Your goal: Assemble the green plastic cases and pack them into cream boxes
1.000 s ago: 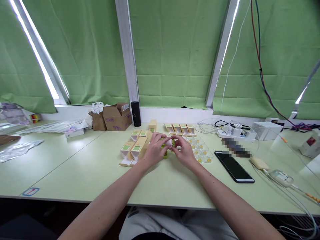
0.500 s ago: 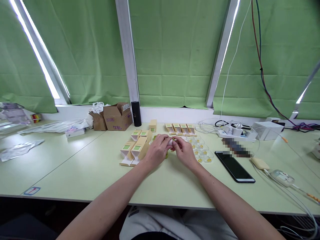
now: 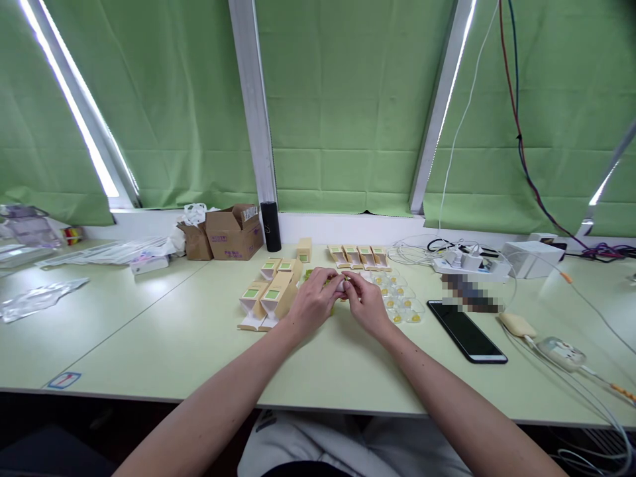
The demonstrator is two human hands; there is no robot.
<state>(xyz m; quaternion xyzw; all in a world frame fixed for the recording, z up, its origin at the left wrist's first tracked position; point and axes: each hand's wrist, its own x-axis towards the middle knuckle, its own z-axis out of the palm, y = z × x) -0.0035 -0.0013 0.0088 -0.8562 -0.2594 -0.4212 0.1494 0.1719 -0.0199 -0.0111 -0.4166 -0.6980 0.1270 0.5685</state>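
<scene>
My left hand [image 3: 315,299] and my right hand [image 3: 366,302] meet over the table, fingers closed around a small white rounded piece [image 3: 340,286] with a bit of green at its top. My fingers cover most of it, so its exact kind is unclear. Green items, partly hidden, lie beneath and behind my left hand. Left of that hand, several open cream cartons [image 3: 278,293] with green windows are grouped together. Just right of my right hand sit clear plastic trays [image 3: 405,305] with yellow pieces in their round cups.
Several more cartons [image 3: 358,257] lie in a row behind my hands, near a single standing carton [image 3: 304,250]. A black phone [image 3: 467,331] lies at right, near a power strip [image 3: 470,267] and cables. Cardboard boxes [image 3: 233,233] and a black cylinder [image 3: 270,226] stand at the back.
My fingers have shifted slightly around the small white piece, which now shows a little differently between them. The cartons and trays have stayed in place.
</scene>
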